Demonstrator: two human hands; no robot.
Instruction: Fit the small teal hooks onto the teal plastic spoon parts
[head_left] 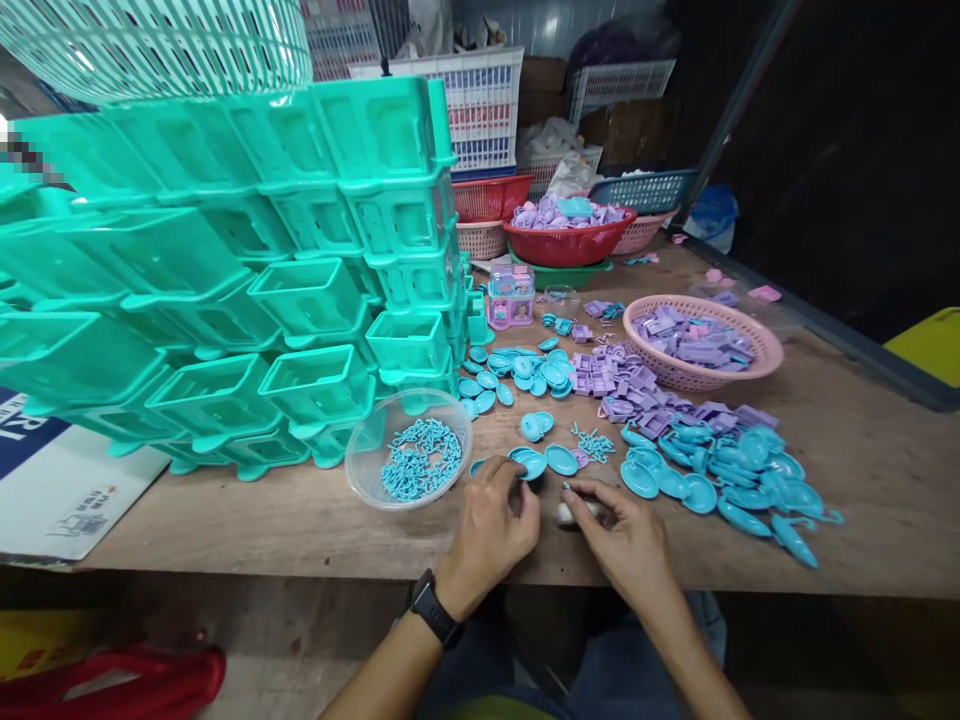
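My left hand (491,515), with a black watch on its wrist, has its fingers curled at the near edge of a shiny blue oval dish-shaped piece (531,462). Another blue oval piece (561,460) lies just right of it. Thumb and forefinger of my right hand (626,535) pinch a tiny blue part (568,487), mostly covered by the fingertips. Beneath those fingertips sits a small whitish object (571,513), partly hidden. Small blue hooked parts (592,443) are scattered beyond my right hand. A clear round tub (360,470) holding many more stands to the left.
Stacked green plastic boxes (315,300) rise at the left beneath a green basket (165,50). Blue hooked pieces (742,470) and purple parts (615,380) pile up on the right. A pink basket (765,350) and a red basket (562,245) hold purple parts farther back.
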